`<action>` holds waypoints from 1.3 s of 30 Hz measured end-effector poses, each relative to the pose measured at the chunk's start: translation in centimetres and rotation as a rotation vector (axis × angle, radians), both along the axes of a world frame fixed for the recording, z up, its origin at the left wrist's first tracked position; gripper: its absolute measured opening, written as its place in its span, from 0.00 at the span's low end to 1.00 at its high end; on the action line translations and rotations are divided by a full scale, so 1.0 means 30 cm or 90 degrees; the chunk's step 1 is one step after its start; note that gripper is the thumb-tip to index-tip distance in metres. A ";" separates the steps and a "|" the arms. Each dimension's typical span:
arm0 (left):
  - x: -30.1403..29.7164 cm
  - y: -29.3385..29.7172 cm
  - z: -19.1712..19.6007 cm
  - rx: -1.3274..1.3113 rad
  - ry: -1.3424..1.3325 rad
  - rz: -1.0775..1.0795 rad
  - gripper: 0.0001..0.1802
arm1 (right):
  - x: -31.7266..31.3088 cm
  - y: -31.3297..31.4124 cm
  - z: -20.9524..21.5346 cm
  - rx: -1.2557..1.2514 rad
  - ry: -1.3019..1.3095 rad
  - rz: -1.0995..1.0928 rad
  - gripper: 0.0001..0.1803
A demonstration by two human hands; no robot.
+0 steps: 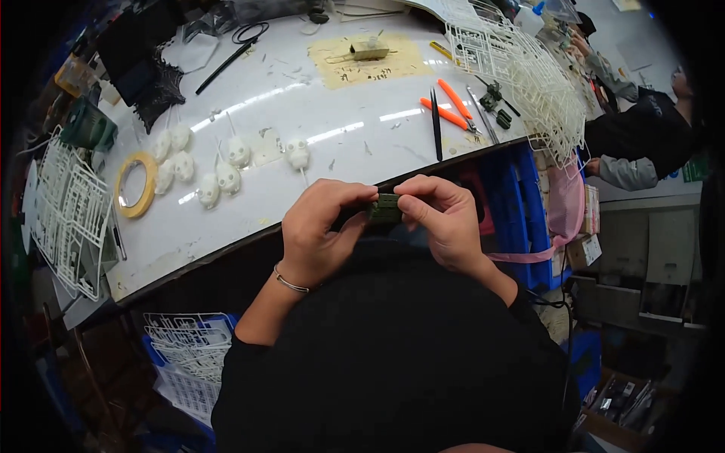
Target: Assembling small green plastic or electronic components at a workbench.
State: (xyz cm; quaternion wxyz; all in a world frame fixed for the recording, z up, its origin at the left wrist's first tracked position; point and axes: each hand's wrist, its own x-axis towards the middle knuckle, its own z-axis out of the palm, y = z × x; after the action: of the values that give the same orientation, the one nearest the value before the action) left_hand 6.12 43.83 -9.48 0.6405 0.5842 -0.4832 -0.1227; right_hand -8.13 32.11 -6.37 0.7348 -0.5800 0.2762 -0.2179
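Observation:
A small dark green plastic model part is pinched between my two hands, just in front of the table's near edge. My left hand grips its left end with thumb and fingers, and a silver bracelet circles that wrist. On its right end, my right hand presses with thumb and forefinger. Beyond the hands lie orange-handled nippers and black tweezers. More dark green parts sit to their right. Nearest my left hand on the table is a white skull-like piece on a stick.
White plastic sprue frames pile up at the right, with more frames at the left. A masking tape roll lies near several white skull-like pieces. Blue bins stand below the table. Another person works at the right.

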 end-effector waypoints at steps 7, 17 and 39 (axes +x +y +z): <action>0.572 0.127 0.131 0.021 -0.055 0.057 0.25 | 0.604 0.084 0.076 0.114 -0.025 0.048 0.07; 0.834 0.053 0.251 0.088 -0.074 0.124 0.28 | 0.930 -0.074 0.133 0.048 -0.065 0.212 0.08; 0.937 -0.416 0.064 0.209 0.451 0.031 0.27 | 1.076 -0.526 -0.086 -0.079 -0.088 0.181 0.08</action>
State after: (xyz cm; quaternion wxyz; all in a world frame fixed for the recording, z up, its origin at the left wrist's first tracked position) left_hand 34.22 31.33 -7.56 0.6685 0.6114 -0.1924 -0.3771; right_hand 24.16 16.32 -8.96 0.7383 -0.6409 0.1262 -0.1680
